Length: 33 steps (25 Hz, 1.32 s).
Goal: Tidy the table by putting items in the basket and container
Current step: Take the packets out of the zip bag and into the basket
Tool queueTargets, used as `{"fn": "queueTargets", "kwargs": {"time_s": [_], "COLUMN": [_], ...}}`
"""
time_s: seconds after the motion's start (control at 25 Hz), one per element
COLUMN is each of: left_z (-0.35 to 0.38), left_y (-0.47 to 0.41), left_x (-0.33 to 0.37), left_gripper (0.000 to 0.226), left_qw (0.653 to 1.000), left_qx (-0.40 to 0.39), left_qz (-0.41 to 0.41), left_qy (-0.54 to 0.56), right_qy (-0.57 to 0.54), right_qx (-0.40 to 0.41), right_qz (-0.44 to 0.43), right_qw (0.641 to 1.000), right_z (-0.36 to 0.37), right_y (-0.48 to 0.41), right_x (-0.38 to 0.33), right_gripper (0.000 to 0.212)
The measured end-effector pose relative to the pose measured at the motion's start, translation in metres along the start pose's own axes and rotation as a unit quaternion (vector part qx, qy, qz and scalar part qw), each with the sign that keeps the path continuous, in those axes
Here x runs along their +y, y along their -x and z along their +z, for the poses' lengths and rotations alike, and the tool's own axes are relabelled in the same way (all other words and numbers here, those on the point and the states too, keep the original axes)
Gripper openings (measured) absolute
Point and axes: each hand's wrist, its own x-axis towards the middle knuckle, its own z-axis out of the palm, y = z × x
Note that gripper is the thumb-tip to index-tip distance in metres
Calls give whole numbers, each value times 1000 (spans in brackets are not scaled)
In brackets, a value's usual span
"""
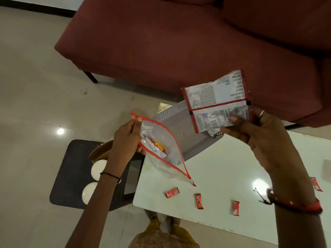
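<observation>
While the left hand pinched open a clear zip pouch, the right hand's grip clamped a silver snack packet at one o'clock. Both hovered over a grey basket on the white tabletop; four red candies lay near six o'clock.

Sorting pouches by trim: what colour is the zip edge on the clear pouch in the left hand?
Orange-red, running along the clear pouch's opening; the head view shows it.

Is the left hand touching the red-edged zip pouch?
Touching. The head view shows the left hand pinching the zip pouch at its red top edge, thumb pressed on it.
</observation>
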Motion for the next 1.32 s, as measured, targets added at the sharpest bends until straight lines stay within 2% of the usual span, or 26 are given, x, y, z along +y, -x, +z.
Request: {"fn": "queueTargets", "kwargs": {"time_s": [0.12,0.24,0.36,0.64,1.0,1.08,1.2,1.32], "left_z": [-5,-12,-21,-28,-28,-27,-25,-24], "left_y": [-6,-16,-28,-47,-56,-57,-58,-56], "left_x": [-2,-5,-7,-12,-13,-13,-14,-14], "left_gripper": [34,34,34,37,38,37,37,37], "left_qw": [1000,999,998,994,993,993,993,992], "left_qx": [-17,-25,-29,-25,-36,-43,-41,-39], "left_qz": [3,-3,-12,-36,-41,-34,-34,-35], "left_qy": [21,47,58,95,105,107,109,112], "right_qy": [80,140,184,286,441,505,654,698], "right_qx": [66,91,108,132,174,169,135,119], "right_qz": [48,117,167,158,104,97,54,40], "right_qw": [993,979,963,936,874,841,743,705], "right_z": [-13,-17,-21,-30,-14,-13,-12,-15], "right_y": [-72,-141,-188,-256,-270,-266,-262,-265], "right_x": [42,96,144,202,211,208,201,194], "right_gripper": [18,28,29,24,28,24,17,18]}}
